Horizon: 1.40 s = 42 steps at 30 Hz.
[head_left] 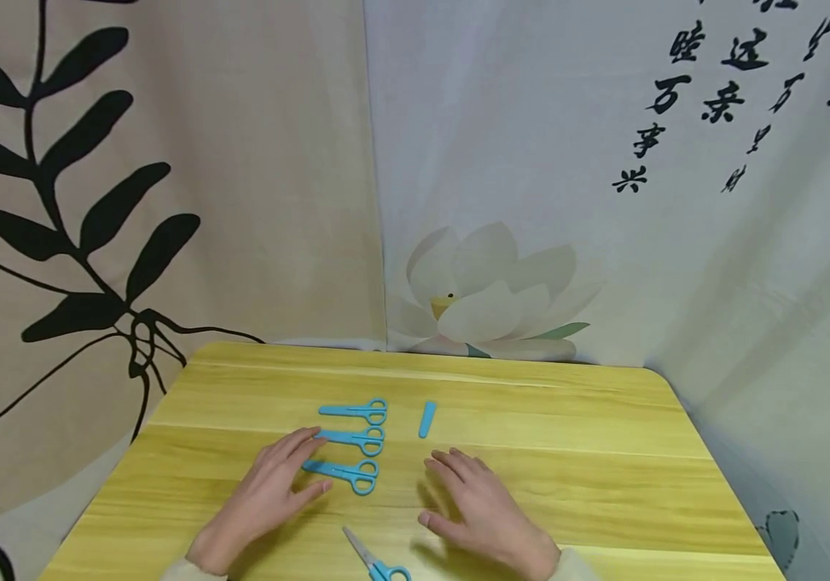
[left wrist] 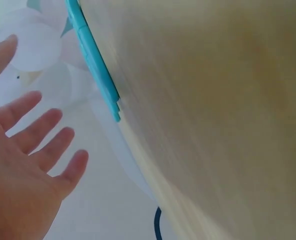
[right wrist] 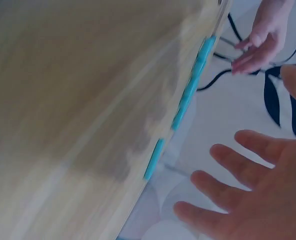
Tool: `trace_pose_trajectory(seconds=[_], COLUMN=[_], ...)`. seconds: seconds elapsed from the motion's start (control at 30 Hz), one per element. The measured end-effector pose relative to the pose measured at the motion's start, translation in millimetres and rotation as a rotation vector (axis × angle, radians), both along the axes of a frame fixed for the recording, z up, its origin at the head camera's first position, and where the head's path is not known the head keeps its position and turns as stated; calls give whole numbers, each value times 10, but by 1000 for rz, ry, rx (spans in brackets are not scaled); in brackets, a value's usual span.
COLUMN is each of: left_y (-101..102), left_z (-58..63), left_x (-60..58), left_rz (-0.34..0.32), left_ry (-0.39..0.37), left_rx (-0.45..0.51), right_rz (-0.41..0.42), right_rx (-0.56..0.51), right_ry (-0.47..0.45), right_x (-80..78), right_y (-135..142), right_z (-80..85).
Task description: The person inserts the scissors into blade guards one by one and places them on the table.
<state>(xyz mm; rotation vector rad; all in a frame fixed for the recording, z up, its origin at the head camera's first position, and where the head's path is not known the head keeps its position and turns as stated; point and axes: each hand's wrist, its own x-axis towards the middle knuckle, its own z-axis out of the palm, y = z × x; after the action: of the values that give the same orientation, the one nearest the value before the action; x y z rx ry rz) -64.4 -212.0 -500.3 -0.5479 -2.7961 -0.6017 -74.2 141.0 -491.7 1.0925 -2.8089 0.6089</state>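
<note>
Three pairs of blue scissors with covered blades lie in a column on the table: the far scissors (head_left: 353, 411), the middle scissors (head_left: 352, 438) and the near scissors (head_left: 343, 471). Just left of them hovers my left hand (head_left: 273, 486), its fingers spread and holding nothing. A loose blue blade cover (head_left: 427, 420) lies to their right. My right hand (head_left: 478, 510) is raised over the table below that cover, fingers apart, palm free in the right wrist view. Close to the front edge lies another pair of scissors (head_left: 374, 559) with a bare metal blade, cut off by the frame.
The yellow wood-grain table (head_left: 603, 452) has rounded far corners. Behind it hang pale curtains (head_left: 284, 161) printed with dark leaves, a lotus flower (head_left: 498, 282) and black writing.
</note>
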Motion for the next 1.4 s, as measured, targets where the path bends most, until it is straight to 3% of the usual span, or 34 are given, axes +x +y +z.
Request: trace_pose_trajectory(seconds=[0.13,0.43,0.83,0.97,1.13,1.4], left_y=[-5,-9,-72,-85,-88,-115], left_z=[10,46,34,42,26,32], left_x=[96,247,279,268,262,268], left_rz=[16,93,119,124,122,129], left_ry=[27,-6,-6,0,37,17], left_rx=[-22,-13,6,3,-23,0], right_rz=[39,93,158,176,218,282], right_rx=[70,175,395,399,316,202], right_ry=[-45,-78,-38,14,144,189], right_x=[80,216,346,355,342,274], right_y=[-105,-320,-608,-641,-623,-558], right_z=[4,-58,-77,-139,-211,-201])
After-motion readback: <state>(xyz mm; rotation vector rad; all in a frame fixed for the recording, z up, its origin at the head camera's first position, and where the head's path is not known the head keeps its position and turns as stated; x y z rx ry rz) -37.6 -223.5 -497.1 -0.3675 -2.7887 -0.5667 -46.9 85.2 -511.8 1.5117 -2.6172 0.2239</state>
